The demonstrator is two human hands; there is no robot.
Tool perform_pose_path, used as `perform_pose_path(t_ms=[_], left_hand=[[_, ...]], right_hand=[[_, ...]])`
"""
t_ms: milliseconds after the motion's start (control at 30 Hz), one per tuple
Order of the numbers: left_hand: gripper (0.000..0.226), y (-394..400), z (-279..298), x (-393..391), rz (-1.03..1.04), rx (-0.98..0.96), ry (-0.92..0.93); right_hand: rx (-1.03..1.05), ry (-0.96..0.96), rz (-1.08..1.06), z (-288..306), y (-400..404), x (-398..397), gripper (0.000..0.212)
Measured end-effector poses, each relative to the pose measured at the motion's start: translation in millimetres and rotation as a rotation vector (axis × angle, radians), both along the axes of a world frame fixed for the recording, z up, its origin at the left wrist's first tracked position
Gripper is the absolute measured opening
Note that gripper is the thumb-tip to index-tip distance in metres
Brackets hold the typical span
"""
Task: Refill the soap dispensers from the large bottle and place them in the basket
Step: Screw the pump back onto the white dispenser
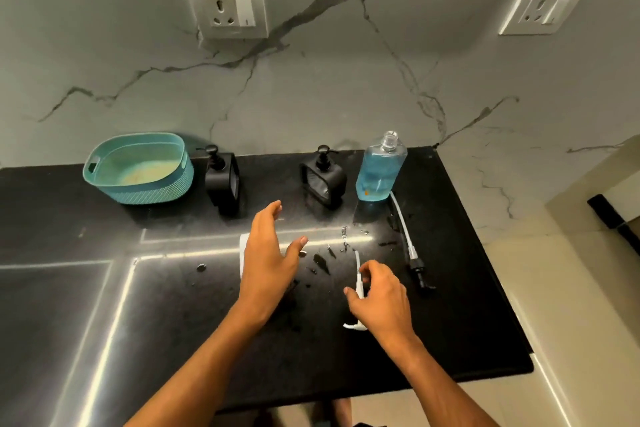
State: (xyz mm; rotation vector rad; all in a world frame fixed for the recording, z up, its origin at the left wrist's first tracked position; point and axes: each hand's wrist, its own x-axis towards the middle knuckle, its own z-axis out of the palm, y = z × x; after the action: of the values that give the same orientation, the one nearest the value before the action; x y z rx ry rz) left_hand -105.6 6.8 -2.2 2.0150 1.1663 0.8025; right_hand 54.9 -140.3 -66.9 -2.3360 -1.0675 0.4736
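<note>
Marble-veined wall with two sockets behind a glossy black stone desk, wet with spilled drops. Large clear bottle of blue soap stands uncapped at the back right. Two black square soap dispensers with pumps on stand left of it; the teal oval plastic basket sits far left with nothing in it. Two loose pumps lie on the desk — a white one and a black-headed one with a white tube.

Right hand curls its fingers round the white pump, apparently pinching it. Left hand hovers open, holding nothing.

Step looks like recapping the big bottle — next move likely calls for lifting the pump and threading its tube into the neck. No dispenser basketed yet.
</note>
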Motion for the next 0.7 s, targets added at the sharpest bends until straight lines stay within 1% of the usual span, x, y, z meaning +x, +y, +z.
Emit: perform_pose_path(t_ms=[100,233,300,400,533,633,700], left_hand=[[0.076,-2,-3,-18,0.01,-0.003,0.034],[0.077,-3,-8,-37,0.026,-0.013,0.06],[0.079,-4,-12,-44,0.035,-0.03,0.055],[0.086,-5,-20,-51,0.031,-0.061,0.033],[0.098,-3,-33,-58,-0.008,-0.111,0.018],[0.106,0,-38,-60,0.007,-0.187,-0.014],[0.111,2,-40,-60,0.023,-0.234,-0.038]], right_hand=[[-0.075,-0.057,-0.003,1,-3,-13,0.05],[-0.127,-0.073,-0.038,1,-4,-24,0.058],[-0.141,-0.08,-0.047,0,-4,-27,0.059],[-0.118,-0.071,-0.049,-4,-5,-30,0.054],[0.028,-0.036,-0.109,0,-3,-33,0.041],[0.214,-0.005,-0.149,15,3,-39,0.035],[0.334,0.001,-0.121,33,8,-44,0.032]])
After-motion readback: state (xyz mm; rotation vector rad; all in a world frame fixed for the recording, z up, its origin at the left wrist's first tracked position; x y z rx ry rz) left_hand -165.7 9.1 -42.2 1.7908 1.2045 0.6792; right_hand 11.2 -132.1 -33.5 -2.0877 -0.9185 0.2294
